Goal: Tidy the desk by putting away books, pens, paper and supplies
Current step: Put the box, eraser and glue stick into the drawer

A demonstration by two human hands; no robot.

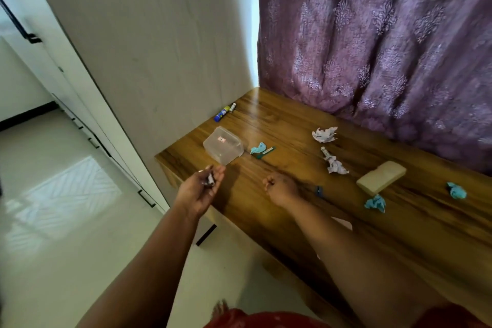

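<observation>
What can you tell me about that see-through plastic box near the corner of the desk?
The plastic box is a small, clear, rectangular container with rounded corners, looking like thin translucent plastic. A small red-and-white label shows on its upper face. Whether that face is a lid or its base, I cannot tell. It rests on the wooden desk near the left end, touched by neither hand, with the left hand just in front.

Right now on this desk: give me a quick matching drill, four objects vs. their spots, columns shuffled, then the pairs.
Things:
1. clear plastic box
2. glue stick
3. beige block
4. small dark items

Places:
A. against the wall at the far left corner of the desk
B. in the left hand
C. on the desk, just beyond the left hand
D. right of the right hand, toward the curtain

Pairs: 1-C, 2-A, 3-D, 4-B
</observation>
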